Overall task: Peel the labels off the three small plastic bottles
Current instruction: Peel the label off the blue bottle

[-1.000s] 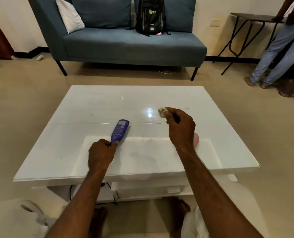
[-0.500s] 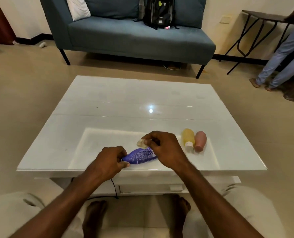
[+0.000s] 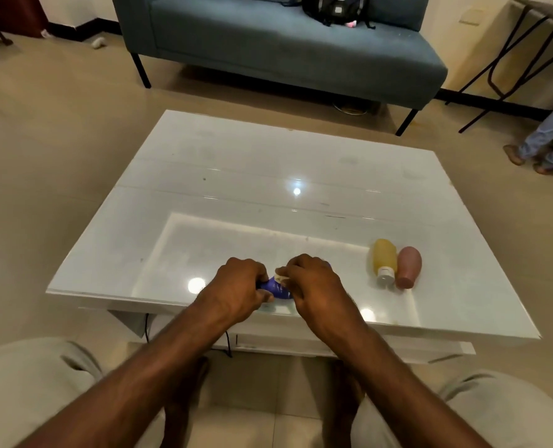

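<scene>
Low in the frame's centre, the left hand (image 3: 236, 286) and right hand (image 3: 314, 286) curled round either end of the blue bottle (image 3: 276, 290), a pale label scrap (image 3: 281, 279) at the right fingertips. To their right, the yellow bottle (image 3: 384, 258) and pink bottle (image 3: 409, 266) lay touching on the white table (image 3: 236, 189).

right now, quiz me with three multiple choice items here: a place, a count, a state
1. The pink bottle lies: A) right of the yellow bottle B) left of it C) atop it
2. Bottles on the table with no hand on them: A) one B) two C) three
3. The blue bottle is: A) standing alone B) held in both hands C) lying untouched
1 A: it lies at the yellow one's right side. 2 B: only yellow and pink lie free. 3 B: the left hand and right hand both grip it.
</scene>
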